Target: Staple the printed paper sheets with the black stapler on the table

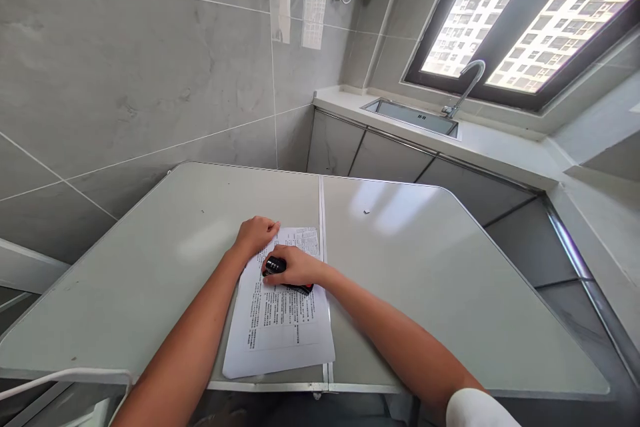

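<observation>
Printed sheets of paper (280, 340) lie on the folding table, their long side running toward me, beside and partly over the centre seam. My left hand (256, 235) is closed at the far left corner of the sheets, fingers curled against the edge. Wrapped in my right hand (299, 265) is a black stapler (275, 266) with a bit of red near its other end. It is over the upper part of the printed page, and my palm hides its middle. Whether the stapler's jaws are around the paper cannot be made out.
The pale folding table (400, 293) has a metal seam across its middle. A small dark bit (367, 212) lies on its right half. Beyond stand a counter with a sink (415, 115) and a tap (467, 87), below a window. A grey tiled wall (135, 53) borders the left.
</observation>
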`<state>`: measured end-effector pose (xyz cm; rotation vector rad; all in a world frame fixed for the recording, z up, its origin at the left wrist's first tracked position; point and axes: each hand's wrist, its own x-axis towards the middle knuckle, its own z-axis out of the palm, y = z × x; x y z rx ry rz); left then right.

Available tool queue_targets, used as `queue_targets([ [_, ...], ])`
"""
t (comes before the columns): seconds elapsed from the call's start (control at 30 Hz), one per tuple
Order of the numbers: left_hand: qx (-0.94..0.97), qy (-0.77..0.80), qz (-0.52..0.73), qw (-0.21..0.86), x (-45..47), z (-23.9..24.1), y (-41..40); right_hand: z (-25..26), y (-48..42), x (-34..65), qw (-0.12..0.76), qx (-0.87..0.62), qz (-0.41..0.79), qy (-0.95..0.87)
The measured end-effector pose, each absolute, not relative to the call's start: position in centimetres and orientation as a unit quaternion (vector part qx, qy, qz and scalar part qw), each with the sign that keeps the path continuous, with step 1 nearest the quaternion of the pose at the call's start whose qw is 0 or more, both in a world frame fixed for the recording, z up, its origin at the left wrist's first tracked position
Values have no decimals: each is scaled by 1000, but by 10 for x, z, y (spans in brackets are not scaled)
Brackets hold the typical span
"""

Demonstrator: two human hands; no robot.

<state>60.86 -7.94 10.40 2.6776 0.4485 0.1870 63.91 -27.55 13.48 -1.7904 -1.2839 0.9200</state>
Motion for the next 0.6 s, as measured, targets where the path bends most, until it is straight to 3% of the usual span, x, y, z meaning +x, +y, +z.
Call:
queue_targets([
  [0.17, 972, 165, 36, 166, 613, 101, -86, 136, -305, 678, 404, -717, 279, -495],
  [0.33, 972, 158, 49, 165, 614, 103, -87, 120, -379, 774, 254, -894, -25, -369],
  [0.47, 973, 150, 50, 168, 614, 102, -88, 99, -430, 829, 214, -913, -58, -342],
  [0.6, 973, 149, 51, 167, 615, 99, -87, 82, -443, 839, 255, -895, -73, -360],
])
